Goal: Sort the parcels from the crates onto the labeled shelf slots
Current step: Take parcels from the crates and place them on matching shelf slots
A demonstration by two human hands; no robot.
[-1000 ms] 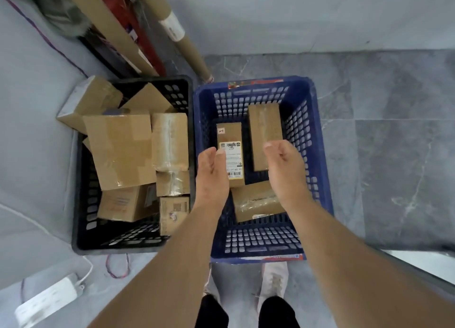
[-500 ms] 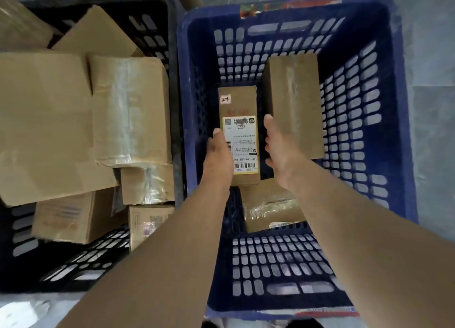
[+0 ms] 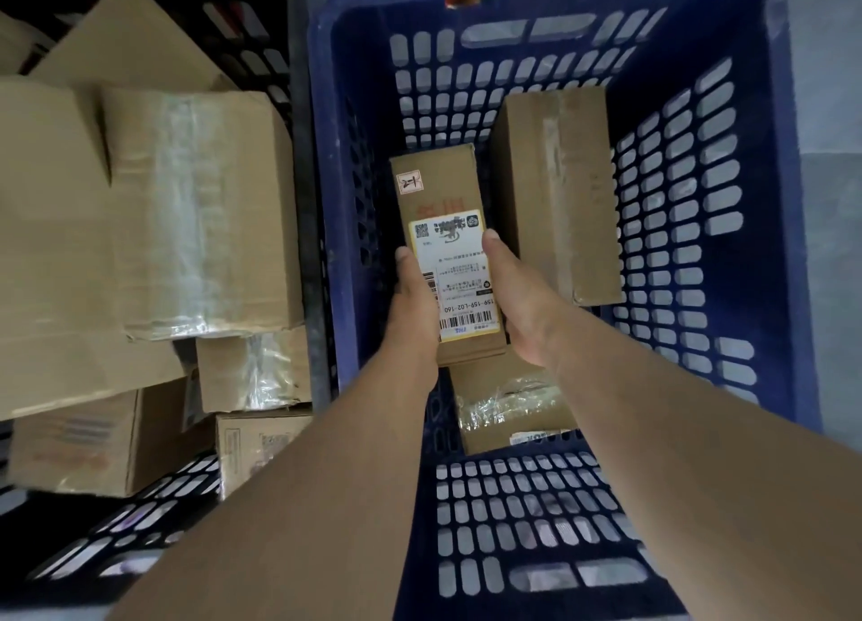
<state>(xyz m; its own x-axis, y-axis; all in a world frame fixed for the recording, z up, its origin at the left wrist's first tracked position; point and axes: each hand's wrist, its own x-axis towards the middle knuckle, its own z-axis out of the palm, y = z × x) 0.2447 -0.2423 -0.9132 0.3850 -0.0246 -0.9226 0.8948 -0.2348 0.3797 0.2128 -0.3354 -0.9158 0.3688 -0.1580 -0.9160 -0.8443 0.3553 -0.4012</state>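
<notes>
A narrow brown parcel point(image 3: 438, 186) with a white and yellow shipping label lies inside the blue crate point(image 3: 765, 200). My left hand point(image 3: 417, 303) grips its left edge and my right hand point(image 3: 517, 303) grips its right edge, thumbs on the label side. A longer plain parcel point(image 3: 557, 191) lies to its right. A taped parcel point(image 3: 508, 406) lies below it, partly hidden by my right forearm.
The black crate point(image 3: 261, 23) on the left is piled with several cardboard parcels, the biggest point(image 3: 60, 247) on top and a tape-wrapped one point(image 3: 200, 214) beside it. Grey floor point(image 3: 835, 60) shows at the far right.
My head has moved lower and closer to the blue crate. Both hands have gone from hovering above the labelled parcel to clasping its two long edges.
</notes>
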